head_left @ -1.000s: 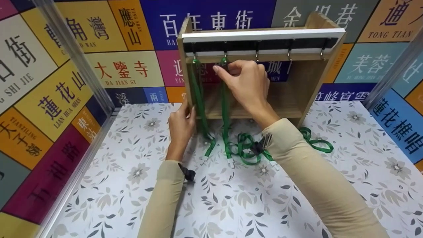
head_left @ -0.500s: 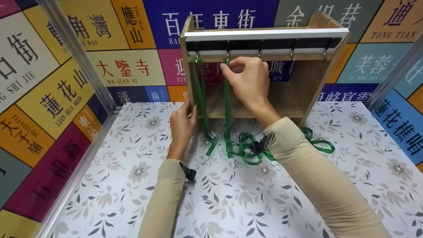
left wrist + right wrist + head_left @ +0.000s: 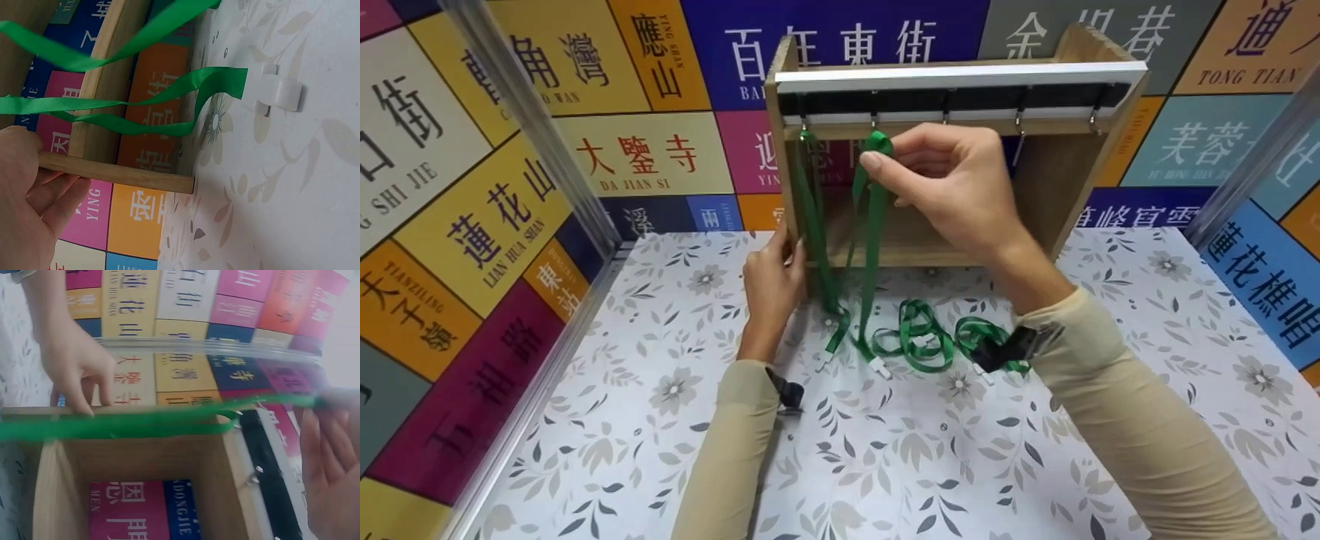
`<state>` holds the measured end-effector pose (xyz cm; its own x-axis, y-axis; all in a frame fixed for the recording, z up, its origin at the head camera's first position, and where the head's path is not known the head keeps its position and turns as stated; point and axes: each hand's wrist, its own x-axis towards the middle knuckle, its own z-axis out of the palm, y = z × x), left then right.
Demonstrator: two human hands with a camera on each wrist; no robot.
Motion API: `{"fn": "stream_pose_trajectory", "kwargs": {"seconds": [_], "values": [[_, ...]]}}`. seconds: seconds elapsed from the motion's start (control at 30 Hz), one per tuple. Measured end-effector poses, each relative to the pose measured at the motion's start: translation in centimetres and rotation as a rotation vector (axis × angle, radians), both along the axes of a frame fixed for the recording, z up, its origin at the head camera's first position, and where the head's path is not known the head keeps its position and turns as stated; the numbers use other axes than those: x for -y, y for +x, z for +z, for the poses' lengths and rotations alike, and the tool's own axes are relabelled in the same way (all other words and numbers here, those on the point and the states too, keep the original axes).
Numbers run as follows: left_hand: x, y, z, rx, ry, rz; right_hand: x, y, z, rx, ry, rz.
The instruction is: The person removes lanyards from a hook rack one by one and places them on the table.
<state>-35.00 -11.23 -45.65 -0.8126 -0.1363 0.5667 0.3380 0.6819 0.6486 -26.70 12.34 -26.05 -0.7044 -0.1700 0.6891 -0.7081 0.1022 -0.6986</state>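
Backdrop: printed sign panels [image 3: 472, 240] at 9 o'clock round to 3; floral tabletop [image 3: 877, 465] from centre down to 6.
Left hand [image 3: 772, 274]: just 9 of centre, fingers and thumb gripping the left side board of the wooden rack [image 3: 1065, 180]; the rack itself sits toward 1.
First strap [image 3: 816, 232]: 11 o'clock, hung on the leftmost hook, tail end on the table.
Held strap [image 3: 873, 225]: top loop toward 12–1, in front of the second hook, white clip [image 3: 879, 367] down at 5. Should be light, limp, a bit slick, not fragile; likely twists and swings. Best hold: pinch just under the loop top so the loop stays spread.
Right hand [image 3: 960, 176]: toward 2, narrow thumb-and-finger pinch on that loop.
Loose straps: one coil [image 3: 937, 367] between 4 and 5, another [image 3: 982, 324] at 4; probably tangle-prone, lift by one end.
Hard to see: hand covers the third hook's tip; dark wrist mount [image 3: 1009, 351] blocks part of the 4 o'clock coil; right-wrist view blurred at the pinch and cuts off the hand. Can't tell whether loop touches hook.
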Motion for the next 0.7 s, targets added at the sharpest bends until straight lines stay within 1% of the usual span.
{"fn": "stream_pose_trajectory", "kwargs": {"seconds": [0.03,0.13,0.23,0.37,0.47,0.57,0.63,0.7], "values": [[0.0,0.0,0.0,0.005,0.004,-0.004,-0.5,0.3,0.1,-0.001,-0.014,0.053],[0.0,0.0,0.1,0.011,0.009,-0.009,-2.4,1.4,0.0,0.007,-0.019,0.170],[0.0,0.0,0.2,-0.002,0.003,-0.005,-4.4,2.9,-0.3,0.072,-0.025,0.287],[0.0,-0.1,0.2,-0.012,-0.005,0.008,-7.5,4.9,-0.9,0.130,0.012,0.397],[0.0,-0.1,0.1,0.008,0.003,0.008,-10.3,5.9,-1.8,0.102,0.072,0.449],[-0.1,-0.1,0.1,0.042,0.024,-0.005,-13.5,6.3,-2.7,0.074,0.147,0.481],[-0.2,0.0,0.2,0.062,0.031,-0.012,-15.7,6.5,-3.2,0.097,0.198,0.468],[-0.3,0.1,0.3,0.072,0.035,-0.016,-17.8,6.8,-3.4,0.132,0.278,0.413]]}}
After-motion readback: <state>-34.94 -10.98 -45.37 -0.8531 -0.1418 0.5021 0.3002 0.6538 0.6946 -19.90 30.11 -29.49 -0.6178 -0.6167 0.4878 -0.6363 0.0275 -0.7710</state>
